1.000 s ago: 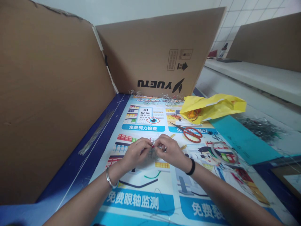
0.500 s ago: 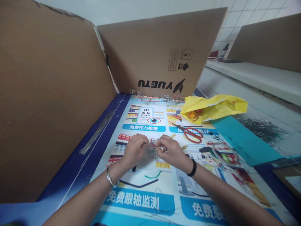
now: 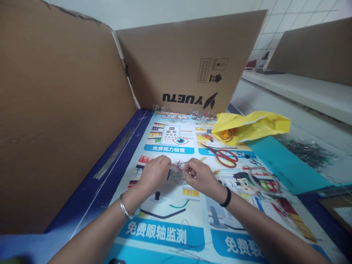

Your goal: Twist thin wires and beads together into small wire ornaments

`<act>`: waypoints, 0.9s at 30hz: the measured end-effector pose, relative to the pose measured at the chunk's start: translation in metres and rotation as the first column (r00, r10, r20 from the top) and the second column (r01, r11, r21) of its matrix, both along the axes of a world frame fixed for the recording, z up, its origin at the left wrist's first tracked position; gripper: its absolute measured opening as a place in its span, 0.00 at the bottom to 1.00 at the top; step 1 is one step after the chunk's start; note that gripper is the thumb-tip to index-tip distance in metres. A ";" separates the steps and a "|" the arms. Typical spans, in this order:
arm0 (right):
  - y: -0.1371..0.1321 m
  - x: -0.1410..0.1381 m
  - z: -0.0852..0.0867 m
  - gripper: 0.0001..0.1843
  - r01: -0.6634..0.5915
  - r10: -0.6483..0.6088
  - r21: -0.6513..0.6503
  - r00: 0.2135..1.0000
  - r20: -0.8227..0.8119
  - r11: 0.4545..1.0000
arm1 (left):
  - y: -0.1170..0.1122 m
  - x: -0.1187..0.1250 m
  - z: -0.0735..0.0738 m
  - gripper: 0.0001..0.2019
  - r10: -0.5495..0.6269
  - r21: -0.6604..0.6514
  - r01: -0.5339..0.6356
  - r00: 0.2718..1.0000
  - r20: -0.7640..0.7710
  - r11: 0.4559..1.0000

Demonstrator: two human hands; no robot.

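A small tangle of thin silvery wire (image 3: 177, 175) with a red strand across its top sits between my two hands, above the printed sheet. My left hand (image 3: 156, 172) is closed at the left of the tangle, its fingertips pinching the end of a strand there. From the right, my right hand (image 3: 200, 176) is curled with thumb and forefinger pinched on the tangle's edge. The exact strands inside each pinch are too small to make out. Orange-handled scissors (image 3: 226, 158) lie beyond my right hand, blades pointing left.
A yellow bag (image 3: 255, 126) lies at the back right, near a clear ring-shaped coil (image 3: 265, 179). Straight wires (image 3: 115, 154) lie along the left. Wire scraps (image 3: 202, 116) gather by the upright cardboard panel (image 3: 181, 66). Another wire heap (image 3: 308, 150) is at far right.
My left hand has moved slightly left, away from the tangle, widening the gap between my hands so more of the wire and red strand shows. My right hand stays nearly in place.
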State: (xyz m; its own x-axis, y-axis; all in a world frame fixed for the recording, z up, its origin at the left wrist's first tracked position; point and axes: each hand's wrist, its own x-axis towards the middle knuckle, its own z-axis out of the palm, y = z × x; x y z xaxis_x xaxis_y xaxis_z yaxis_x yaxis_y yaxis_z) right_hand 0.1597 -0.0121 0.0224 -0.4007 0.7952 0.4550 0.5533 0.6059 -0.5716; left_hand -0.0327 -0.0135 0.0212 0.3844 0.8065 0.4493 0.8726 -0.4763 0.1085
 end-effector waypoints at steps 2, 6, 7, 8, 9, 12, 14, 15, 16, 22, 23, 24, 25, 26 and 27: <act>0.001 0.000 0.000 0.07 0.022 -0.022 -0.002 1.000 -0.015 1.000 | -0.003 0.001 0.006 0.05 0.016 -0.037 -0.020 0.993 -0.118 0.999; 0.003 0.001 -0.001 0.07 0.023 -0.022 0.019 0.999 -0.033 1.000 | -0.011 0.002 0.022 0.07 -0.016 -0.184 -0.007 0.992 -0.124 0.983; 0.003 0.001 -0.002 0.07 0.025 -0.024 0.030 0.999 -0.038 0.999 | -0.013 0.002 0.026 0.07 -0.036 -0.221 0.021 0.997 -0.064 0.975; 0.003 0.001 -0.002 0.07 0.030 -0.028 0.042 0.999 -0.045 0.999 | -0.014 0.002 0.029 0.07 -0.062 -0.255 0.064 0.998 0.014 0.965; 0.004 0.001 -0.002 0.07 0.036 -0.033 0.052 0.998 -0.054 0.998 | -0.015 0.002 0.032 0.07 -0.095 -0.283 0.123 0.989 0.109 0.951; 0.004 0.001 -0.002 0.08 0.044 -0.040 0.070 0.997 -0.064 0.997 | -0.016 0.002 0.037 0.08 -0.207 -0.326 0.360 0.883 0.421 0.874; 0.003 0.001 -0.003 0.08 0.043 -0.040 0.061 0.998 -0.051 0.997 | -0.014 0.003 0.035 0.07 -0.245 -0.353 0.509 0.778 0.578 0.785; 0.003 0.001 -0.003 0.08 0.041 -0.039 0.055 0.998 -0.044 0.998 | -0.013 0.002 0.033 0.07 -0.237 -0.375 0.565 0.732 0.639 0.735; 0.003 0.001 -0.004 0.08 0.039 -0.037 0.050 0.999 -0.040 0.998 | -0.012 0.002 0.029 0.07 -0.209 -0.400 0.606 0.693 0.690 0.688; 0.005 0.002 -0.008 0.09 0.019 -0.012 0.109 0.998 -0.059 0.994 | -0.007 -0.003 0.008 0.08 0.078 -0.470 0.684 0.520 0.851 0.558; 0.005 0.002 -0.009 0.09 0.014 -0.007 0.120 0.998 -0.062 0.993 | -0.007 -0.003 0.007 0.08 0.101 -0.477 0.689 0.512 0.853 0.545; 0.005 0.001 -0.009 0.09 0.011 -0.002 0.131 0.998 -0.067 0.991 | -0.007 -0.003 0.007 0.09 0.115 -0.485 0.691 0.510 0.853 0.536; 0.005 0.001 -0.008 0.09 0.009 0.001 0.144 0.997 -0.072 0.990 | -0.007 -0.002 0.008 0.09 0.122 -0.490 0.690 0.510 0.851 0.533; 0.004 0.001 -0.008 0.09 0.009 0.003 0.158 0.997 -0.075 0.987 | -0.008 -0.002 0.009 0.09 0.126 -0.490 0.684 0.510 0.851 0.541; 0.003 0.001 -0.007 0.08 0.006 0.007 0.173 0.997 -0.074 0.985 | -0.008 -0.001 0.010 0.09 0.129 -0.486 0.674 0.508 0.852 0.557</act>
State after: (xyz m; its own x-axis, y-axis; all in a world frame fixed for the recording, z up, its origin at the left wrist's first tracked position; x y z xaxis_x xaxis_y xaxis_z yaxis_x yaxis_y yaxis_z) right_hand 0.1602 -0.0090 0.0149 -0.3614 0.7019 0.6138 0.5131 0.6994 -0.4976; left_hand -0.0334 -0.0214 0.0316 0.4973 0.8673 0.0231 0.0639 -0.0632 0.9960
